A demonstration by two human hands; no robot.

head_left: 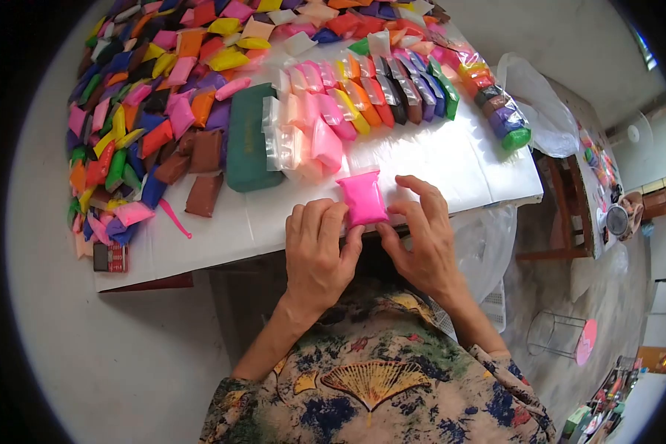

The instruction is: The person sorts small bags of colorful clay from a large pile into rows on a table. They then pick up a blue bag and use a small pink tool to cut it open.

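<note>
A bright pink packet [363, 198] in clear plastic lies near the front edge of the white-covered table, in front of me. My left hand [317, 248] is at its left side with the fingers curled, and the thumb and fingertips hold its lower left edge. On the other side, my right hand [425, 240] has its fingers apart, with thumb and middle finger by the packet's lower right corner and the index finger raised. Just beyond stands a row of similar packets, among them a light pink packet [325, 146] and a yellow packet [354, 111].
A dark green case [250, 140] lies left of the row. A large heap of coloured packets [177, 63] covers the table's left and back. A stacked roll of packets [505, 115] and a clear plastic bag [544, 103] are at the right. A stool [584, 342] stands on the floor.
</note>
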